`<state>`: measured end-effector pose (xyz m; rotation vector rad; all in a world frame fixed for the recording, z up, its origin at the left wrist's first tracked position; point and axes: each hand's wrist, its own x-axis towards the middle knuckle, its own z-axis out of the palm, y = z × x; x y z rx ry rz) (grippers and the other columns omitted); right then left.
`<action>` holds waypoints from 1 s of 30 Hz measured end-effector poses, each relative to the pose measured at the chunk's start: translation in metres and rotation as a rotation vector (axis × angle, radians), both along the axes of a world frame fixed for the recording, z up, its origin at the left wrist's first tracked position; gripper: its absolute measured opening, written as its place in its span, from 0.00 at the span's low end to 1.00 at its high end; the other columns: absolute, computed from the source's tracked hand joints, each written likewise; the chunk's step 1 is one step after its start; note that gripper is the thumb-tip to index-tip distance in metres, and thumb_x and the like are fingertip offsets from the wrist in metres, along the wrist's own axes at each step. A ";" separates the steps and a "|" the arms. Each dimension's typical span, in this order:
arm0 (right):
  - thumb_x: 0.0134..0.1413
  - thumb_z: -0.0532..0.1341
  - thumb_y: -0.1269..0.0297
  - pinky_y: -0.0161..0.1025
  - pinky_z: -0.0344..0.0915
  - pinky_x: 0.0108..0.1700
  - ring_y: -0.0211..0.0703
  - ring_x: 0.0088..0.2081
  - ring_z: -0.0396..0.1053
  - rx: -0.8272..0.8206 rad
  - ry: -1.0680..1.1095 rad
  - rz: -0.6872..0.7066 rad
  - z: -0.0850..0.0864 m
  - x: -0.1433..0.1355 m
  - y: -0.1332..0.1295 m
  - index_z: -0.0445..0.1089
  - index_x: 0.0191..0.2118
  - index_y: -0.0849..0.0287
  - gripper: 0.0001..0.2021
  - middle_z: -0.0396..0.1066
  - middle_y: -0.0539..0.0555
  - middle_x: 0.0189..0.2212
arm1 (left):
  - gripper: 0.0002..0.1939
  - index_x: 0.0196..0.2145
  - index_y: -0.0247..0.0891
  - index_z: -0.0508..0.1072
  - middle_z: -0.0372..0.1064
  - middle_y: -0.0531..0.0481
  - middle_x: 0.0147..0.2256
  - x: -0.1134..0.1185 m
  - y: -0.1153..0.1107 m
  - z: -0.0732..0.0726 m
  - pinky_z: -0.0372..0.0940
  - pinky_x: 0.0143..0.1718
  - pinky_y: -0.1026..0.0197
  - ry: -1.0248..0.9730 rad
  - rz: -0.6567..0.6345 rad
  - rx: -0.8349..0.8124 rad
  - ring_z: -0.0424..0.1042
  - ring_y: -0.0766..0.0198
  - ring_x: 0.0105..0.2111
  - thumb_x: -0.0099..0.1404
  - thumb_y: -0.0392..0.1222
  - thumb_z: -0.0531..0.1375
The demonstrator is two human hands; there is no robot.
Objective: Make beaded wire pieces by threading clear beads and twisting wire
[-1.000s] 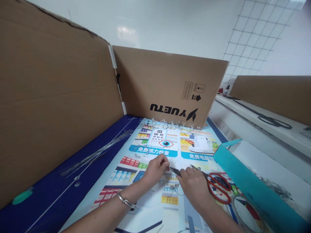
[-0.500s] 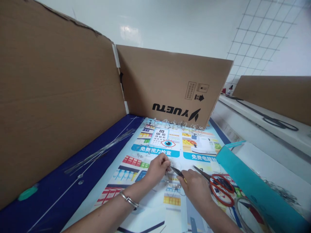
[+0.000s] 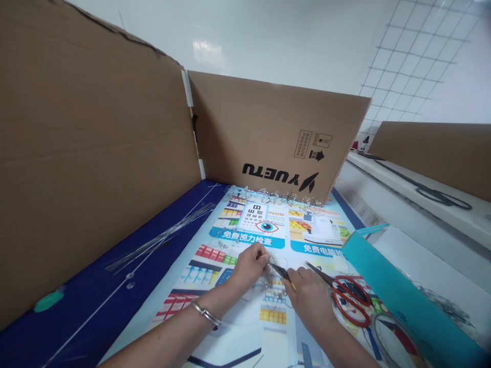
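Steadying what seems wire point(image 3: 281, 294), the left hand point(image 3: 249, 267) is pinching it toward pliers point(image 3: 282, 272) clasped by the right hand point(image 3: 310, 296); scissors point(image 3: 328, 279) are lying reachable, toward the table's right edge point(image 3: 347, 208).

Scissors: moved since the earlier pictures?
No, not visibly. Against the print on the poster, the scissors lie in the same place; only the camera view has shifted slightly.

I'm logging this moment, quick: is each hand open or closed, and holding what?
Left hand: fingers pinched closed; whatever they hold is too small to tell.
Right hand: closed around a dark pointed tool.
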<state>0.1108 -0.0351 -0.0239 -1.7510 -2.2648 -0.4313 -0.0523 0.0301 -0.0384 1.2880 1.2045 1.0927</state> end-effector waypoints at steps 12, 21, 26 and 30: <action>0.56 0.53 0.60 0.41 0.48 0.36 0.45 0.33 0.59 0.013 -0.031 0.036 0.001 0.002 0.002 0.65 0.32 0.56 0.07 0.63 0.53 0.27 | 0.06 0.25 0.37 0.63 0.66 0.56 0.18 -0.002 0.003 -0.011 0.55 0.19 0.70 0.204 -0.055 0.091 0.65 0.70 0.18 0.57 0.41 0.53; 0.56 0.53 0.61 0.41 0.47 0.35 0.45 0.32 0.59 0.037 -0.035 0.047 0.000 0.000 0.002 0.65 0.31 0.57 0.08 0.63 0.54 0.26 | 0.04 0.26 0.38 0.61 0.63 0.58 0.19 -0.003 0.002 -0.010 0.57 0.22 0.69 0.229 -0.064 0.150 0.68 0.69 0.21 0.58 0.40 0.52; 0.55 0.54 0.60 0.41 0.46 0.34 0.45 0.32 0.58 0.034 -0.031 0.041 -0.005 0.000 0.003 0.64 0.30 0.56 0.07 0.63 0.53 0.26 | 0.04 0.26 0.39 0.60 0.62 0.59 0.20 -0.003 0.002 -0.011 0.58 0.23 0.69 0.232 -0.056 0.163 0.69 0.69 0.21 0.58 0.38 0.52; 0.55 0.54 0.60 0.42 0.47 0.35 0.45 0.32 0.58 0.043 -0.038 0.047 -0.007 0.000 0.003 0.63 0.30 0.56 0.07 0.62 0.53 0.27 | 0.04 0.26 0.39 0.60 0.61 0.59 0.19 -0.004 0.002 -0.010 0.58 0.21 0.69 0.222 -0.051 0.161 0.68 0.69 0.20 0.57 0.38 0.52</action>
